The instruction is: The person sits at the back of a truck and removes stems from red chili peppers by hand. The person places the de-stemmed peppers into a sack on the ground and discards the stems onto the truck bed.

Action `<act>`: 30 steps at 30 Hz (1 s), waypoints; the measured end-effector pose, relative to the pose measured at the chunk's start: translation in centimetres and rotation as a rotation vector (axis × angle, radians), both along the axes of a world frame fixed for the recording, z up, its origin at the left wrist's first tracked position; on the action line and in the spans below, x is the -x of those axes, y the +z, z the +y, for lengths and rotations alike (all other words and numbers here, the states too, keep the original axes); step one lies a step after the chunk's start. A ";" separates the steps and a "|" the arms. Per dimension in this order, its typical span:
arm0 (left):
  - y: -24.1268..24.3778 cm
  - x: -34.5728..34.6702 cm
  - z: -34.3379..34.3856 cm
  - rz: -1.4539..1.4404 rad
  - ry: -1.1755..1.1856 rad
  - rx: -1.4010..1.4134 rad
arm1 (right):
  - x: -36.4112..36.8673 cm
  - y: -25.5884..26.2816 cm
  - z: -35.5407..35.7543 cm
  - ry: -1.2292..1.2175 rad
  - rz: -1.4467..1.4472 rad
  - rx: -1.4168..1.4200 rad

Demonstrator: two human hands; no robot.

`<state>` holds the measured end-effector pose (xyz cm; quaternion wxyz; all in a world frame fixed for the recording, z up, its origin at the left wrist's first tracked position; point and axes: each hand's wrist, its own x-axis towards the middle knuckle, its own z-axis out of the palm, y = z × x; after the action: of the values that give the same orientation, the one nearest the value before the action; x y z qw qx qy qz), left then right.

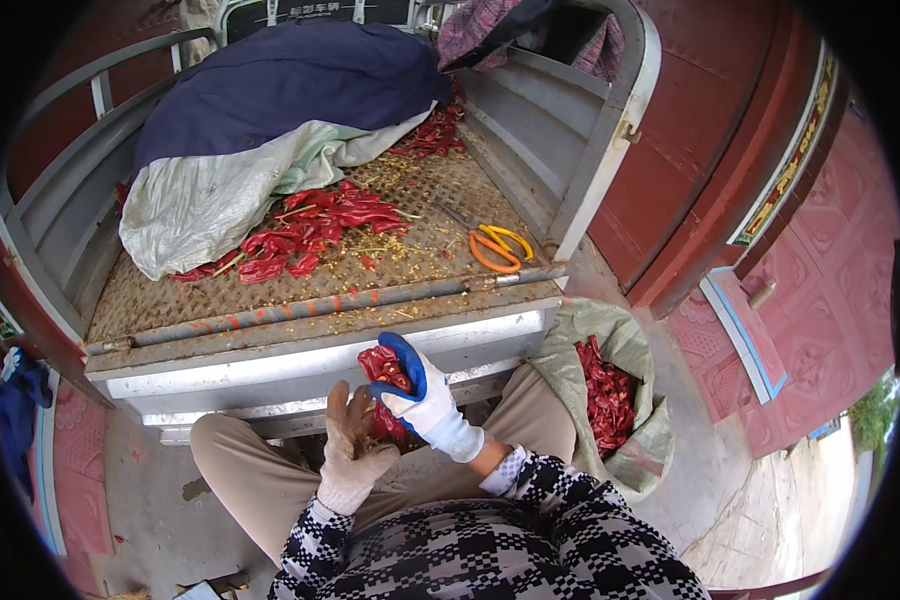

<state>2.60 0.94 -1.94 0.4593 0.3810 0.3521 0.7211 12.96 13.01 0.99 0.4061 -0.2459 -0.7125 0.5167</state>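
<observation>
My right hand (424, 397), in a white glove with a blue coated palm, grips dried red chili peppers (382, 365). More red pepper (387, 424) shows below it, between the two hands; I cannot tell whether it is part of the same bunch. Beside it, my left hand (354, 446) wears a pale glove with a brown-stained palm. Its fingers are apart and nothing shows in its grasp. Ahead, a loose pile of red chili peppers (322, 225) lies on the rusty metal cargo bed (435, 187). Scissors (499, 247) with orange and yellow handles rest to the right of that pile.
A woven sack (555, 341) of red pepper pieces (604, 397) stands open by my right knee. On the bed, dark blue cloth (292, 90) covers a pale woven sack (202, 202). Metal side rails (570, 112) flank the bed, and its raised front edge (322, 330) faces me.
</observation>
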 end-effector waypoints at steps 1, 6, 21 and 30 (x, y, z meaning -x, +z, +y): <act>-0.6 0.3 -0.2 -0.081 -0.011 -0.009 | -1.4 1.6 0.7 -0.037 0.005 -0.041; -3.0 2.3 -0.6 -0.206 0.104 0.162 | -13.9 10.0 4.9 -0.503 0.071 -0.399; -3.8 3.0 0.3 -0.303 -0.024 0.267 | -26.9 3.5 12.9 -0.811 -0.343 -0.303; -3.3 3.7 -0.7 -0.253 0.070 0.360 | 0.9 14.7 17.9 -0.265 -0.739 -0.819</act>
<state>-1.10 0.29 -5.21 0.5349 0.1869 0.4275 0.7044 12.05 30.95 15.72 0.2531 -0.3203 -0.9126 0.0224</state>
